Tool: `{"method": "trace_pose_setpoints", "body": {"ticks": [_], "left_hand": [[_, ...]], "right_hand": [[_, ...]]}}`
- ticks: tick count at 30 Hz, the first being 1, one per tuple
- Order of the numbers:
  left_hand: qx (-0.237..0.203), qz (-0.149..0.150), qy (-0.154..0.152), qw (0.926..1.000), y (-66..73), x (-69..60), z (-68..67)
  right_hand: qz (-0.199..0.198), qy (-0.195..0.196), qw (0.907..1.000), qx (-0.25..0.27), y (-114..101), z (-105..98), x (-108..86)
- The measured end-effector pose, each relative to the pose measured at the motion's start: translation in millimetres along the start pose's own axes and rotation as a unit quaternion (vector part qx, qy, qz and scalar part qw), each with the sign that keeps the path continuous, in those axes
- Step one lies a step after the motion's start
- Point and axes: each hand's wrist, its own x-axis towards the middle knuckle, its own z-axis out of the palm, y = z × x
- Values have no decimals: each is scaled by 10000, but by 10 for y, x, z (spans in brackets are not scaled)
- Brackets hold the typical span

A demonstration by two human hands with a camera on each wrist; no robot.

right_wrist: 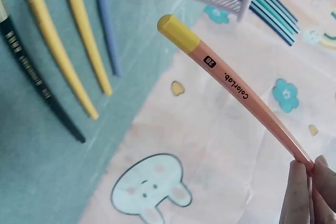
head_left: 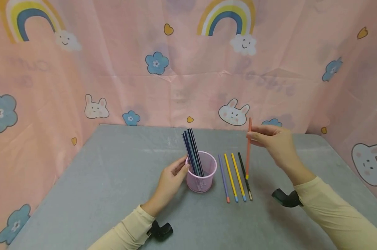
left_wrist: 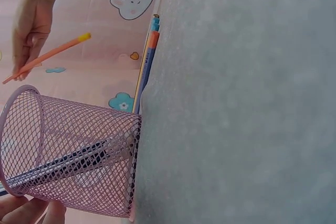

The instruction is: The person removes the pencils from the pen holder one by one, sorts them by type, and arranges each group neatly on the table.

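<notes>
My left hand (head_left: 170,179) grips the side of a pink mesh pencil cup (head_left: 199,184), its thumb near the rim. The cup stands upright on the table and holds several slim dark sticks (head_left: 193,151) that lean to the left; their kind is unclear. To the right of the cup, my right hand (head_left: 279,146) pinches an orange pencil (right_wrist: 247,98) near its upper end. The pencil hangs almost upright in the head view, yellow end down, above a black pencil (head_left: 242,165). Dark lettering shows on its side in the right wrist view.
Between the cup and the orange pencil, a purple pencil (head_left: 224,178) and two yellow pencils (head_left: 230,177) lie side by side with the black one. The grey table (head_left: 113,187) meets a pink patterned curtain (head_left: 182,90) at its far edge.
</notes>
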Motion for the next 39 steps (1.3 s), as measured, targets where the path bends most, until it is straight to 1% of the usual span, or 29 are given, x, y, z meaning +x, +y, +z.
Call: {"method": "trace_pose_setpoints", "body": {"ticks": [5, 14, 18, 20, 24, 27, 30, 34, 37, 39], "left_hand": [[34, 30, 33, 10000, 16, -3, -2], [38, 89, 14, 10000, 14, 0, 0], [-13, 46, 14, 10000, 8, 6, 5], [-44, 28, 26, 10000, 13, 4, 6], [-43, 28, 51, 10000, 17, -4, 2], [-3, 23, 70, 10000, 18, -3, -2], [-5, 30, 89, 10000, 20, 2, -3], [-8, 34, 59, 10000, 17, -1, -2], [-7, 16, 27, 10000, 9, -4, -2], [-5, 16, 14, 10000, 1, -4, -3]], "right_hand": [[255, 127, 9971, -705, 94, -112, -3], [893, 95, 9927, -799, 329, -273, 31], [1266, 5, 9863, -1062, 409, -321, 35], [1471, -62, 9815, -1220, 449, -337, 41], [1826, -158, 9750, -1257, 551, -364, 73], [1999, -161, 9711, -1295, 655, -376, 111], [2131, -194, 9629, -1648, 767, -384, 147], [2370, -381, 9461, -2176, 898, -393, 168], [2588, -463, 9406, -2149, 967, -390, 169], [2705, -445, 9415, -1961, 989, -377, 168]]}}
